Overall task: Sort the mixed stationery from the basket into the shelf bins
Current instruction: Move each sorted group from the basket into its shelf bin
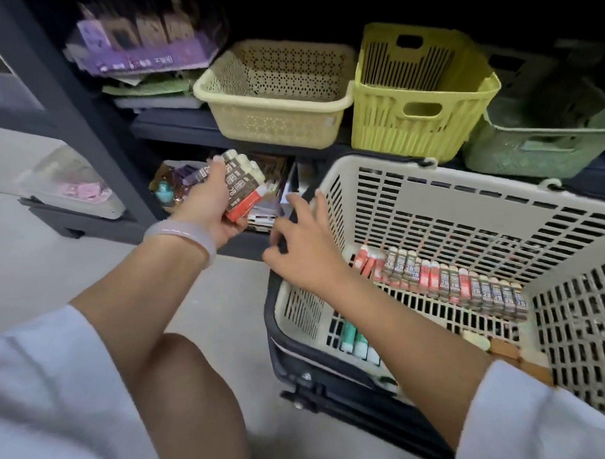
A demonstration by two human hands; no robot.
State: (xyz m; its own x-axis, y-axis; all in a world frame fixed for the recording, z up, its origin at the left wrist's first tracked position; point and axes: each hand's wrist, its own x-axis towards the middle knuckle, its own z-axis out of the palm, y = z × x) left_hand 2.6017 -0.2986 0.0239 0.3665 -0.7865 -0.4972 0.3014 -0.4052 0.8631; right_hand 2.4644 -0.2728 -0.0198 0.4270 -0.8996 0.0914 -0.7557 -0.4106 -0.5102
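Head view, items as I log them. Left hand [209, 205]: fingers curled round a bundle of glue sticks [242, 184], thumb across the top of the pack, caps pointing toward the lower shelf [177, 240]; pale bracelet [181, 233] on the wrist. Right hand [302, 244]: fingers spread and relaxed, resting on the near left rim of the basket [432, 206], gripping nothing that I can see. Basket contents: a row of glue sticks [464, 283] lying side by side along the far floor, well apart from the right fingers; green-capped sticks [353, 341] near the front, partly hidden under my right forearm. Upper shelf: cream perforated bin [275, 94], yellow slatted bin [422, 92], green bin [544, 145], purple packets [142, 48] at left.
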